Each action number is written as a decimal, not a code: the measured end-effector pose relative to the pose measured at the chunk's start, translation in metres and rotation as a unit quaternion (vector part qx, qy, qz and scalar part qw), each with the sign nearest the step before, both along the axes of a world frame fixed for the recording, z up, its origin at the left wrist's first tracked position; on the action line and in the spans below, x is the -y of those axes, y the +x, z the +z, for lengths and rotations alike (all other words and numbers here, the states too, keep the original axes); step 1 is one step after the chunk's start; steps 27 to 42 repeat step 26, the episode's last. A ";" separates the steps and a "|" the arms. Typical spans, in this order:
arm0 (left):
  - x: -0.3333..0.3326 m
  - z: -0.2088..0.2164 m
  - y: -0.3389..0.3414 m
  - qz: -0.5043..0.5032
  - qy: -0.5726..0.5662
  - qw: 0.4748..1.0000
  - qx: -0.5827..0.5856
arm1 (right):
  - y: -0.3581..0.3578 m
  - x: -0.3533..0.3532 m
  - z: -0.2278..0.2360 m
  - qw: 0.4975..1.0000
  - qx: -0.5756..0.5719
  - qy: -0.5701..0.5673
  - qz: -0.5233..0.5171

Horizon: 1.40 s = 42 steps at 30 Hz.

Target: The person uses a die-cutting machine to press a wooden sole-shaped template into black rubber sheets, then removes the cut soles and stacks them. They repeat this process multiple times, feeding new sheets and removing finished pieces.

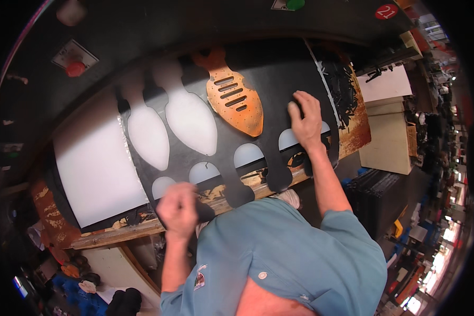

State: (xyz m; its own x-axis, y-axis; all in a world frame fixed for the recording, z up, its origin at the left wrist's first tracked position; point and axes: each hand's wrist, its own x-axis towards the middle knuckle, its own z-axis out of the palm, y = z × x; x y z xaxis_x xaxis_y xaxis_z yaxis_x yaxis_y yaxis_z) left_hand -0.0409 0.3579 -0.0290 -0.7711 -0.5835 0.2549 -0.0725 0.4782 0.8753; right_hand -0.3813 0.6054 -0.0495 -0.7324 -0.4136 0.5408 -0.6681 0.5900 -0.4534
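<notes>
An orange sole-shaped cutting die (236, 101), with slots across it, lies on a black sheet (268, 63). Left of it, two sole-shaped cutouts (190, 124) in the sheet show a white surface beneath. My right hand (306, 118) is over the sheet to the right of the die, thumb and fingers apart, holding nothing visible. At the sheet's near left edge is my left hand (179, 210), blurred, with its fingers curled in. Whether anything is inside them is hidden. Rounded white cutout ends (248, 155) and black tongues of sheet line the near edge.
A white panel (97, 163) shows at the left of the bench. Dark machine housing with a red button (75, 68) and a green button (295, 4) hangs over the far side. Black scraps (342, 92) lie at the right end. Black stacked sheets (379, 192) stand lower right.
</notes>
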 end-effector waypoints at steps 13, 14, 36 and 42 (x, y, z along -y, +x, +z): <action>-0.067 -0.037 -0.018 0.000 -0.236 0.971 -0.022 | 0.007 0.031 0.102 0.966 -0.062 -0.216 0.127; -0.066 -0.038 -0.018 0.007 -0.238 0.971 -0.023 | 0.002 0.038 0.113 0.963 -0.047 -0.216 0.157; -0.081 -0.029 -0.014 0.054 -0.178 0.979 0.081 | 0.113 -0.067 -0.015 0.991 -0.039 0.011 0.124; -0.081 -0.029 -0.014 0.054 -0.178 0.979 0.081 | 0.113 -0.067 -0.015 0.991 -0.039 0.011 0.124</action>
